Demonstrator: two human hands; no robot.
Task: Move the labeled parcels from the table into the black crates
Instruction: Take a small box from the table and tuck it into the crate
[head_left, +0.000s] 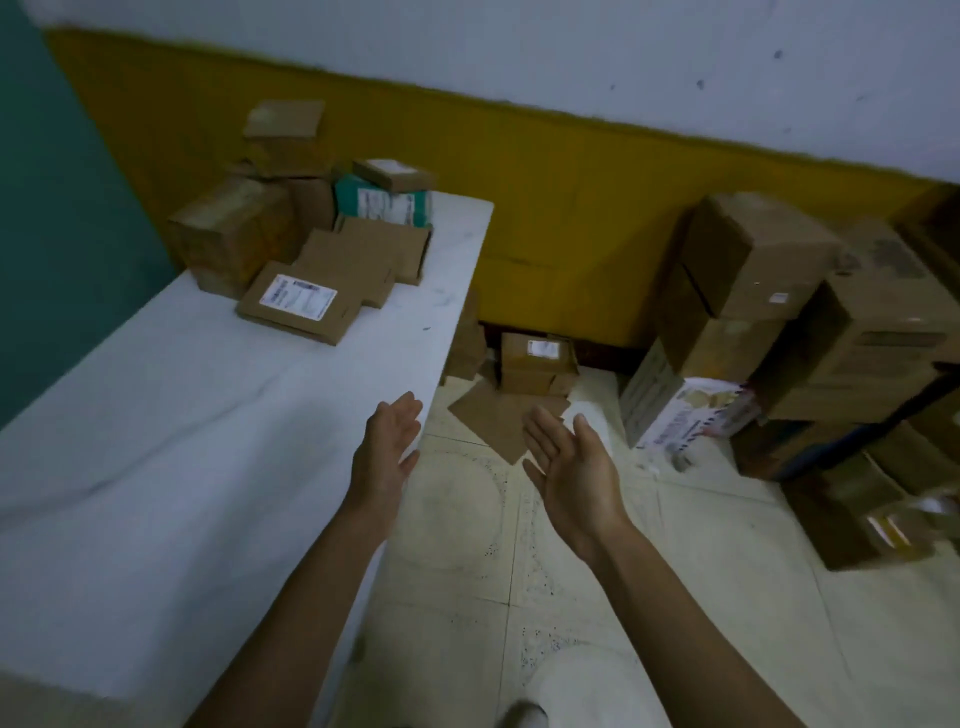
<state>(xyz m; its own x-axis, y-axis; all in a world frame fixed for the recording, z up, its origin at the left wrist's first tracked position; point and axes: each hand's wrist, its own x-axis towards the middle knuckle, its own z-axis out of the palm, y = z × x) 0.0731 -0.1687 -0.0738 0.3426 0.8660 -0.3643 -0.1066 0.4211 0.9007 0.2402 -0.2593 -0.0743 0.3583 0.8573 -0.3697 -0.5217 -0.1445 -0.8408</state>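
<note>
On my head-camera feed, two bare forearms reach in from the bottom edge toward the middle of the frame. The left hand (387, 452) hovers over the right edge of a white table (156, 467), fingers straight and relaxed, holding nothing. The right hand (571, 467) hangs over the pale tiled floor (675, 571) just right of centre, palm turned inward toward the other hand, fingers spread loosely, also empty. The two hands are near each other but apart. The parcels sit in a cluster at the far end of the table, in the upper left of the frame, well apart from both hands. Nearest me is a flat brown parcel (298, 304) with a white label facing up. Behind it lie more flat brown boxes (358, 260), partly overlapping. A teal box (382, 202) stands further back with a small labelled box (395, 174) resting on top, and a larger brown carton (234, 234) sits to their left. On the floor near centre, against the yellow wall (571, 208), is another labelled box (537, 358). A tall pile of cartons (753, 260) fills the right side. The picture is somewhat blurred.
</note>
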